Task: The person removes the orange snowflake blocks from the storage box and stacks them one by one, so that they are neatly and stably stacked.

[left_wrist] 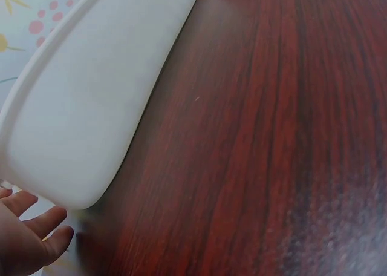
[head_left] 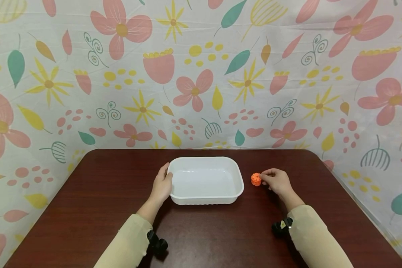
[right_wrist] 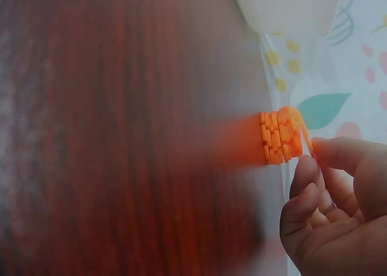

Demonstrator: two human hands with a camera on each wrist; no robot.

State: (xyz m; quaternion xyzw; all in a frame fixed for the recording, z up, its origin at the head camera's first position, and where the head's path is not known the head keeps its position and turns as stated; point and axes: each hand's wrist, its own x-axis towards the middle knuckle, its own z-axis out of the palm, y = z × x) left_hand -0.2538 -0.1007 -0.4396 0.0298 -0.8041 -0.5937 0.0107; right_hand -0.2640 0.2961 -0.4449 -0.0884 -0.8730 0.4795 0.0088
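A white rectangular baking dish [head_left: 206,200] stands on the dark wooden table. My left hand [head_left: 162,183] holds its left end, thumb at the rim and fingers against the outer side; the left wrist view shows several of those fingers [left_wrist: 48,221] beside the dish's wall [left_wrist: 91,106]. To the right of the dish, my right hand [head_left: 278,182] pinches the loose end of a coiled orange strip of linked plastic pieces [right_wrist: 280,137] between thumb and fingertips. In the head view the coil [head_left: 256,179] is a small round bundle, close to the tabletop.
The brown table [head_left: 201,234] runs back to a flower-patterned cloth [head_left: 194,74] hanging behind it. A black wrist camera [head_left: 157,243] is strapped at the left sleeve, another wrist camera [head_left: 282,227] at the right sleeve.
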